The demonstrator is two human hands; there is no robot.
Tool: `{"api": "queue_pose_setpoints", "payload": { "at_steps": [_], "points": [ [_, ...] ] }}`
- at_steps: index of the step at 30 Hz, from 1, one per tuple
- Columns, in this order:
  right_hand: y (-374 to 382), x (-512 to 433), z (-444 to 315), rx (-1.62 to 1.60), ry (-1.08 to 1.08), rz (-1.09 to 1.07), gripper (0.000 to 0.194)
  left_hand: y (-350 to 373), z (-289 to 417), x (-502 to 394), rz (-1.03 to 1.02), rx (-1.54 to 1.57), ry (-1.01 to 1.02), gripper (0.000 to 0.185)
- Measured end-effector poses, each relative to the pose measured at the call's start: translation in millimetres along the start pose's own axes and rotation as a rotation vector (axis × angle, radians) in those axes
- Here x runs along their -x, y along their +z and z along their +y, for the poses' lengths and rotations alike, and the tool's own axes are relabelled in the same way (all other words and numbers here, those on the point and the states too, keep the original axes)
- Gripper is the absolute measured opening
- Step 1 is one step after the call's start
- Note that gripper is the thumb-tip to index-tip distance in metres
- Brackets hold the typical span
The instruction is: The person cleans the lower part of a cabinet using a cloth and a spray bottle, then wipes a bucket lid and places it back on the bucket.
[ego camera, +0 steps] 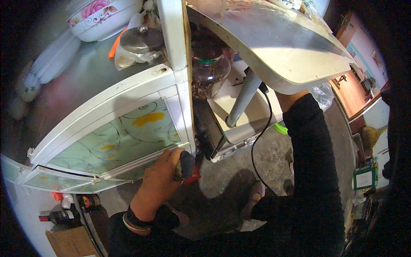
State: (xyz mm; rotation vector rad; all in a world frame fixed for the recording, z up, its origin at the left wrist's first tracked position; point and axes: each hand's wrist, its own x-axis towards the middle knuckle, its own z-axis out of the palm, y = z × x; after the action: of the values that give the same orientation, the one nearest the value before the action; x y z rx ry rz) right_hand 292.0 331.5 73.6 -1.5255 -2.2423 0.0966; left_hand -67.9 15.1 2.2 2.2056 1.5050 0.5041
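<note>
My left hand (159, 180), a bracelet at its wrist, is closed around a dark, rounded object (186, 165) beside the lower corner of a white cabinet door (175, 120) with floral glass. What the object is cannot be made out. A red thing (193, 176) shows just below it. The black sleeve (310, 138) of my right arm reaches up to the underside of a light-coloured table top (298, 64). Only the wrist shows there; my right hand is hidden beneath the top.
Under the table stand a grey metal leg (244, 99), a glass jar (208, 74) and a hanging black cable (253, 154). Floral bowls (104, 22) and a lidded metal pot (141, 40) rest on the cabinet. A bottle (61, 217) and a cardboard box (70, 241) are at lower left.
</note>
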Motion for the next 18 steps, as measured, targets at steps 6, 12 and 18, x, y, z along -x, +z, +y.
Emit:
{"api": "queue_pose_setpoints", "payload": {
  "at_steps": [6,12,18],
  "points": [
    [-8.4,6.2,-15.1,0.023,-0.049,-0.073,0.053,2.8,4.0,1.9,0.062,0.014,0.042,0.068],
    [-57.7,54.7,-51.2,-0.087,-0.193,-0.335,0.052,1.4,12.9,-2.2,-0.021,0.070,-0.037,0.069],
    [-155.2,173.7,-68.0,-0.254,-0.101,-0.670,0.052,8.1,14.4,-4.0,-0.137,0.070,-0.100,0.075]
  ]
}}
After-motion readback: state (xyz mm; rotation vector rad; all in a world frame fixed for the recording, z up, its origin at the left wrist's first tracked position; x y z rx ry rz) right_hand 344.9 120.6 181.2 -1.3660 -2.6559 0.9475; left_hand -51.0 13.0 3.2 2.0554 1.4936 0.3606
